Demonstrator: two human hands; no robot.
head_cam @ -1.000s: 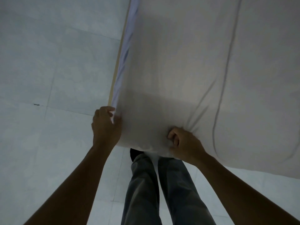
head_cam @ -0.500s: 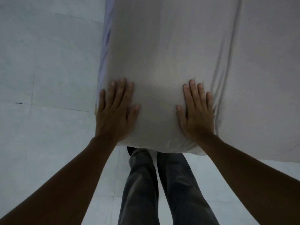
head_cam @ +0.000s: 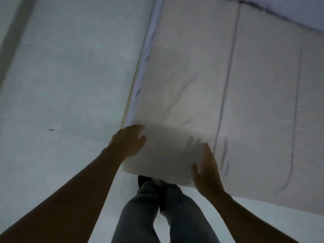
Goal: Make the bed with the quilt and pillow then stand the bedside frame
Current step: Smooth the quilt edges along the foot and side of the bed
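A pale cream quilt (head_cam: 201, 76) with long stitched lines lies spread over the bed and fills the right of the view. Its near left corner overhangs the bed's end above my legs. My left hand (head_cam: 128, 142) is at that corner's left edge, fingers curled onto the fabric. My right hand (head_cam: 206, 170) lies flat on the quilt just right of the corner, fingers straight and blurred by motion. Neither a pillow nor the bedside frame is in view.
A lilac sheet edge (head_cam: 140, 81) and a thin wooden bed rail (head_cam: 130, 95) run along the quilt's left side. Pale tiled floor (head_cam: 70, 85) lies to the left. Bluish fabric (head_cam: 289, 9) shows at the top right. My legs in grey trousers (head_cam: 157, 216) stand at the bed's end.
Both hands were gripping the corner, then lay flat on the quilt. Now the left has slid to the left edge and curled; the right has moved down and right, still flat.
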